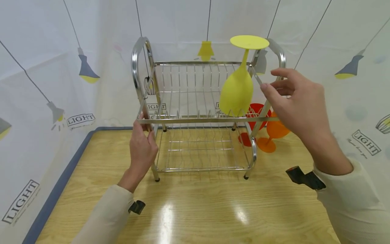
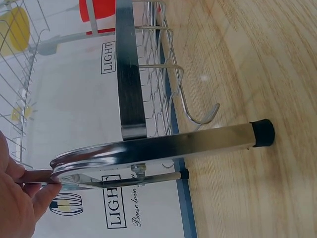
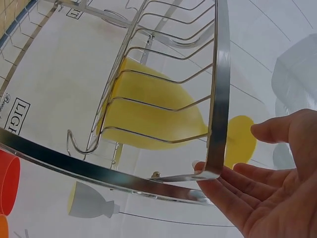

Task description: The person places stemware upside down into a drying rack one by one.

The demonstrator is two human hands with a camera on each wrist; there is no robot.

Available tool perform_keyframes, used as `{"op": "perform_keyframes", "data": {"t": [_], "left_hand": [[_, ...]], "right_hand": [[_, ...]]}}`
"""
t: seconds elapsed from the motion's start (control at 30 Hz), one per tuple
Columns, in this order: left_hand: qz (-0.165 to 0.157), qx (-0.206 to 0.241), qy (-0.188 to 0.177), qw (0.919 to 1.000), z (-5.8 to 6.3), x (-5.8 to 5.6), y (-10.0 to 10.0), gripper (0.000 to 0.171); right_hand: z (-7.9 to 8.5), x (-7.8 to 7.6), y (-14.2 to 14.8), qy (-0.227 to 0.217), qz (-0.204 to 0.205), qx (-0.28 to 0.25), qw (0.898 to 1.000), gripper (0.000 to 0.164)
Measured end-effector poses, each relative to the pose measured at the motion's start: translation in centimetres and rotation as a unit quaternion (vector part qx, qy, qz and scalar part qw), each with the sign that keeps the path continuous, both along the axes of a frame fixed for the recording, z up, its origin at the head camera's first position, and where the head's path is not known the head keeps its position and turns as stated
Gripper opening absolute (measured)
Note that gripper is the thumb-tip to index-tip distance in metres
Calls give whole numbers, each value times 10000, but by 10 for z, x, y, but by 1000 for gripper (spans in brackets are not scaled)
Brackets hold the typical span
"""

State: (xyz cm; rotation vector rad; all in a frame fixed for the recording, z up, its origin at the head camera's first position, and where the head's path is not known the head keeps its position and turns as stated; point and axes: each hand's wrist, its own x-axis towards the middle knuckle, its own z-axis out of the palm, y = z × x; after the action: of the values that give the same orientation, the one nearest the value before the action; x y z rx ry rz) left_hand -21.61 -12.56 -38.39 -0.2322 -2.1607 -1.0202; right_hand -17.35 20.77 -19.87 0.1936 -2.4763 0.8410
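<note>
A two-tier metal dish rack (image 1: 198, 119) stands on the wooden table. Upside down on its top tier, toward the right, is a yellow goblet (image 1: 237, 91), foot up and bowl among the wires. My left hand (image 1: 143, 147) grips the rack's upper left front corner; the left wrist view shows thumb and finger around the metal there. Beside the upper right corner is my right hand (image 1: 301, 101), fingers apart and the goblet not in its grasp. In the right wrist view some right-hand fingertips (image 3: 210, 183) are at the rack's corner bar, apparently touching it.
Behind and beside the rack's right side stand a red goblet (image 1: 254, 109) and an orange goblet (image 1: 278, 130) on the table (image 1: 195, 206). A white sheet (image 1: 100, 44) printed with lamps hangs around the back and sides. The lower tier (image 1: 201, 169) is wire too.
</note>
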Motion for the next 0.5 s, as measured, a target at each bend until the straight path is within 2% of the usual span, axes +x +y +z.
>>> {"op": "perform_keyframes", "data": {"t": [0.5], "left_hand": [[72,-9,79,9999,1,1,2,51]], "right_hand": [[-14,-6,16,289,-461,-235,9982,31]]}}
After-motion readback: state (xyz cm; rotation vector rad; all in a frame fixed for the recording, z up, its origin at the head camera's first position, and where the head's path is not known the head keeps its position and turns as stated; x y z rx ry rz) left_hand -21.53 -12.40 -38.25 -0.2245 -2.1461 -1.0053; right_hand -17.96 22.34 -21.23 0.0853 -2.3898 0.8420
